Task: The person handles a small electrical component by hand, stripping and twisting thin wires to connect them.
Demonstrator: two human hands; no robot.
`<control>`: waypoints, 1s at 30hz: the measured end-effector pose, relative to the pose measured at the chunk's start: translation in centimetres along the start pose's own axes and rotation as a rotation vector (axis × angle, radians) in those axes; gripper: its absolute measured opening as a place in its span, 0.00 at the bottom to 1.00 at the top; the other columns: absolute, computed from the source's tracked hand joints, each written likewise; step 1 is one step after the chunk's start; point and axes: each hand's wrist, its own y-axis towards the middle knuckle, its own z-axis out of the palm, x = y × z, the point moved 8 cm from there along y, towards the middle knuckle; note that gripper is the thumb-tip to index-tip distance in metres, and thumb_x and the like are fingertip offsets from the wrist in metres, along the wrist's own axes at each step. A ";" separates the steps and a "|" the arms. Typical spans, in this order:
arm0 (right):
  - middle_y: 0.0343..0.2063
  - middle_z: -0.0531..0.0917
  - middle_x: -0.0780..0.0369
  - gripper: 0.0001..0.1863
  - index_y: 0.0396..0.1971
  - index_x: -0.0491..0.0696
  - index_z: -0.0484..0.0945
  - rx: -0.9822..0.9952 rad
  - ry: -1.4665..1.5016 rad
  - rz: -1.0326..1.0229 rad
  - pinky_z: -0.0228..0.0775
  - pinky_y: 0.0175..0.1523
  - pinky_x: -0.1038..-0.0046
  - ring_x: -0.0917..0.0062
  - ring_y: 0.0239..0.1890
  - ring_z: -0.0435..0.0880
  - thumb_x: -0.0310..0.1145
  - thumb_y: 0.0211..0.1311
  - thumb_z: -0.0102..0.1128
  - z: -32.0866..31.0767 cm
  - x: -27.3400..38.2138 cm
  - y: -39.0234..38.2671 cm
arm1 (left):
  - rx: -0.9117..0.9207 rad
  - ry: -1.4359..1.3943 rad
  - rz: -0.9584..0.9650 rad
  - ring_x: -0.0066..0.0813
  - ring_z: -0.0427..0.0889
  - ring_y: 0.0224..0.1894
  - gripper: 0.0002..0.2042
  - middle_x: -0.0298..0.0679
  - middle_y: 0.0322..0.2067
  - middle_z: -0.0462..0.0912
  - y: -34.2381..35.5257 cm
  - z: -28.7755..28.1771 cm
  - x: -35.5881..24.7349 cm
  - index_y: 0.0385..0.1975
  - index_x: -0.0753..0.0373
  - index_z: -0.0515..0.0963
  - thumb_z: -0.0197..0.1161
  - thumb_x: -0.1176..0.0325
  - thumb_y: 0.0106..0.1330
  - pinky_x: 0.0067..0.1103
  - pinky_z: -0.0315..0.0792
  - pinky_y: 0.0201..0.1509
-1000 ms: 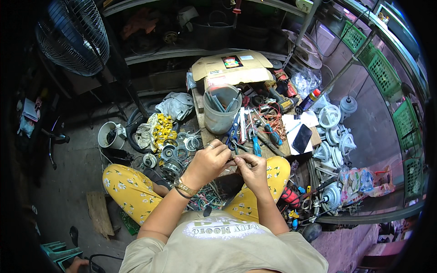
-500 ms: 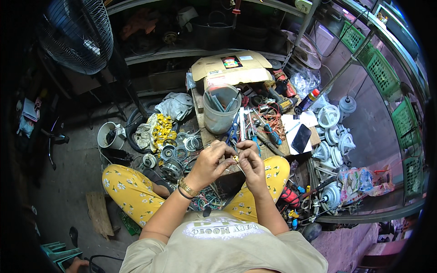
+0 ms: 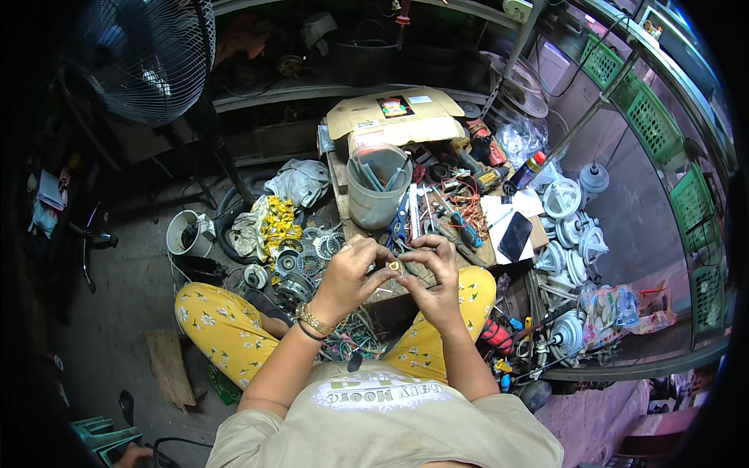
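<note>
A small yellowish part (image 3: 394, 266), ring-like in look but too small to name, sits between my two hands above my lap. My left hand (image 3: 349, 274) pinches it from the left with thumb and fingertips. On the other side my right hand (image 3: 435, 282) touches it with thumb and curved fingers, less tightly closed than the left. Just beyond the hands lie blue-handled pliers (image 3: 399, 217) and a screwdriver with a blue handle (image 3: 468, 234) on the wooden board (image 3: 341, 187). My fingers partly cover the yellow part.
A plastic bucket (image 3: 370, 204) holding flat grey pieces stands ahead, near a flattened cardboard box (image 3: 367, 117). To the right are a phone (image 3: 516, 236) and white fan motor parts (image 3: 573, 226). Yellow coils (image 3: 281, 226) lie left, below a standing fan (image 3: 148, 62).
My hands have spread slightly, and the right fingers have lifted and opened wider around the small yellow part. The standing fan's head has swung to the right.
</note>
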 end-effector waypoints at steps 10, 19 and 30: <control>0.39 0.74 0.60 0.04 0.25 0.45 0.80 -0.010 0.467 0.188 0.61 0.56 0.69 0.71 0.47 0.71 0.27 0.55 0.67 0.9 -2.3 -0.7 | 0.016 -0.045 0.026 0.39 0.79 0.33 0.11 0.41 0.29 0.81 0.1 0.2 -0.9 0.33 0.64 0.80 0.74 0.71 0.51 0.29 0.72 0.38; 0.48 0.73 0.59 0.24 0.19 0.49 0.73 0.213 0.548 0.010 0.52 0.65 0.60 0.66 0.57 0.66 0.55 0.64 0.57 0.7 -1.0 -1.1 | -0.100 -0.207 -0.075 0.28 0.76 0.28 0.08 0.37 0.26 0.80 -0.5 -0.7 0.6 0.29 0.65 0.82 0.72 0.71 0.53 0.21 0.67 0.28; 0.25 0.76 0.66 0.08 0.26 0.46 0.74 0.027 0.725 0.301 0.70 0.38 0.78 0.83 0.28 0.74 0.21 0.57 0.67 0.3 -3.1 -1.6 | -0.166 -0.666 -0.284 0.25 0.77 0.37 0.05 0.36 0.33 0.79 -1.8 1.1 3.5 0.34 0.67 0.79 0.67 0.77 0.60 0.21 0.71 0.44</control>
